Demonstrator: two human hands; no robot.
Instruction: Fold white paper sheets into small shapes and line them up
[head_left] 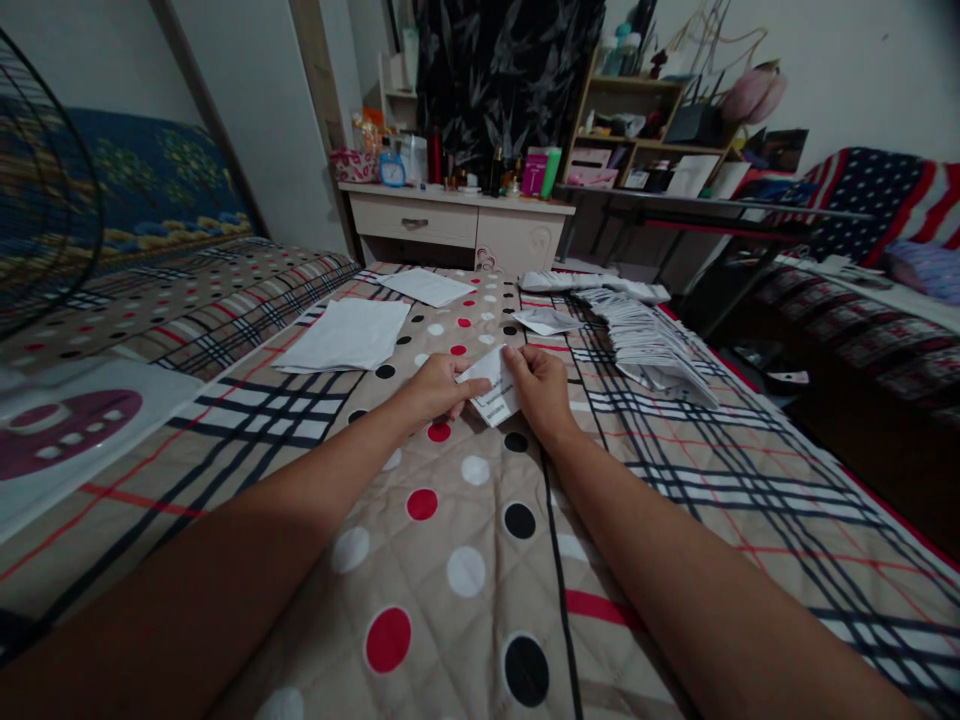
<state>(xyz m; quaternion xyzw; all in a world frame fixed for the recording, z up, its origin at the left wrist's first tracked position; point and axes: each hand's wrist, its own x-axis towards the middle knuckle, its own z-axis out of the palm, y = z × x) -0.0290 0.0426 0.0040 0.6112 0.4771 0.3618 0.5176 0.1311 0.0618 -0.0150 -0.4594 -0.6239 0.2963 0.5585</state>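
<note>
While left grip [435, 388] pinches a white paper [498, 402], right grip [543, 390] clamped on it, bedspread [442, 540] below

Smooth matt paper [499, 388], quilted cloth bedspread [480, 515]

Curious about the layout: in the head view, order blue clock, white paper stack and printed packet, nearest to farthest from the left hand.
1. Printed packet: held in the left hand.
2. White paper stack: on the bedcover, left.
3. Blue clock: on the dresser at the back.

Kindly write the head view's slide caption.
Left hand and right hand hold a white, rectangular printed packet over a beige, dotted, plaid quilt.
</note>
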